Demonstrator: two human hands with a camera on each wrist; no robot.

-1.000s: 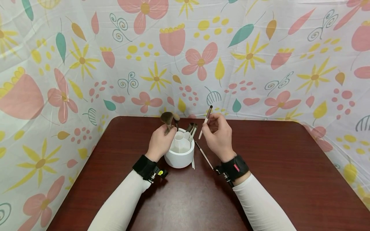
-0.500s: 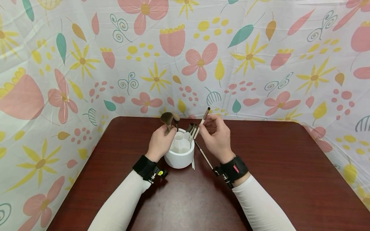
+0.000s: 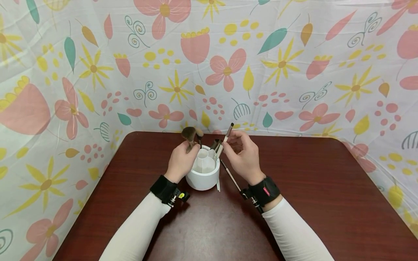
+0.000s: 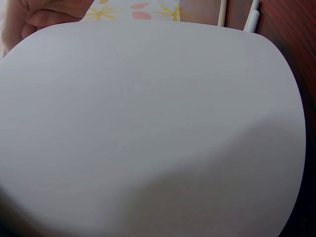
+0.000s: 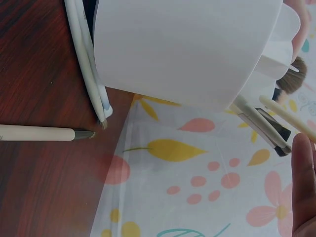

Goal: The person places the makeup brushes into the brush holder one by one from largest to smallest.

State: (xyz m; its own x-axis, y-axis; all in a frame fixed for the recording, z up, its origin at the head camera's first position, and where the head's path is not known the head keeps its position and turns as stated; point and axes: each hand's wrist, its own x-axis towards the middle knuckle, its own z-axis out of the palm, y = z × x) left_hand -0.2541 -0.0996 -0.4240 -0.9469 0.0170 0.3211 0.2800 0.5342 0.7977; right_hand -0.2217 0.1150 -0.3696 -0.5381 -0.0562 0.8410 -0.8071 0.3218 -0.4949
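Note:
In the head view, my left hand (image 3: 182, 159) grips the left rim of a white divided brush holder (image 3: 201, 181). A big fluffy makeup brush (image 3: 188, 134) rises at its thumb; whether the fingers touch that brush I cannot tell. My right hand (image 3: 244, 155) pinches a slim makeup brush (image 3: 228, 133) with a dark tip upward, its pale handle slanting down to the holder's right rim. Several brushes (image 3: 216, 145) lean on that side. The right wrist view shows leaning brush heads (image 5: 279, 143) and the held pale handle (image 5: 284, 116) close to them.
On the table (image 3: 294, 188), a loose brush (image 3: 231, 175) lies right of the holder. Other pale brushes (image 5: 86, 64) lie against the holder's side. A floral cloth (image 3: 209, 65) hangs along the table's back edge and left side.
My right hand has moved left with its brush, bringing the handle from beside the holder to its right rim. The left hand and holder have stayed in place.

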